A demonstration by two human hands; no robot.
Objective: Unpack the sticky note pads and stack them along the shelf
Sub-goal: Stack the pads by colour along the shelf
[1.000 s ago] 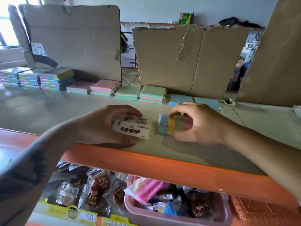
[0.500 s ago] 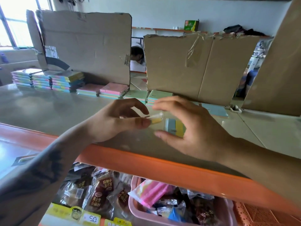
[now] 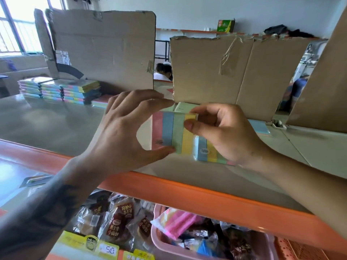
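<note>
A striped sticky note pad (image 3: 172,132) in pink, blue, green and yellow stands upright above the grey shelf (image 3: 56,126). My left hand (image 3: 124,132) holds it between thumb below and fingers on top. My right hand (image 3: 217,132) pinches its yellow top right corner. A second striped pad (image 3: 208,152) lies on the shelf under my right palm. Stacks of colourful pads (image 3: 60,89) line the back left of the shelf, and flat green pads (image 3: 184,106) lie behind my hands.
Cardboard sheets (image 3: 105,49) stand along the back of the shelf. A blue pad (image 3: 260,126) lies to the right. The shelf has an orange front edge (image 3: 187,196). Below it are snack packets (image 3: 116,224) and a pink basket (image 3: 169,246).
The striped pad has been lifted and turned upright between both hands, clear of its printed wrapper. The second pad now lies under my right palm. The camera has moved closer.
</note>
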